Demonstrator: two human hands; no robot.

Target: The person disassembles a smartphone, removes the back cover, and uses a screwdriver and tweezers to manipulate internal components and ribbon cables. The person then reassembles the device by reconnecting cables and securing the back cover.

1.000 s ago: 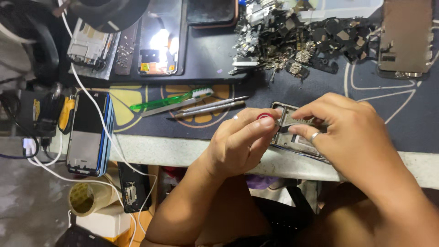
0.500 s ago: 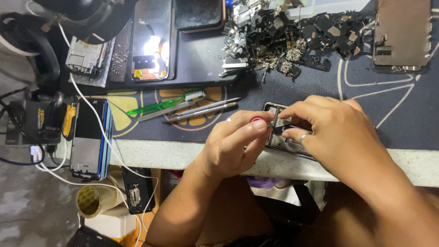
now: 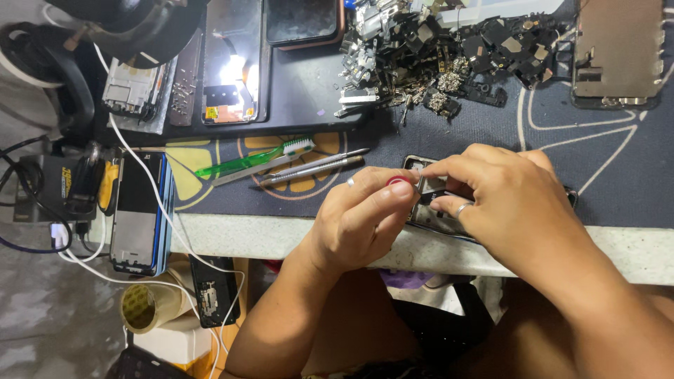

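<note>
red-capped tool pinched in left hand fingers; right hand fingers curled, pressing on opened phone at mat edge

Opened phone at the mat's near edge, between the left hand and right hand, both touching it. Left of the hands: two metal tools beside a toothbrush. Behind: a heap of small parts; a bare phone frame at far right. Stacked phones at far left.
</note>
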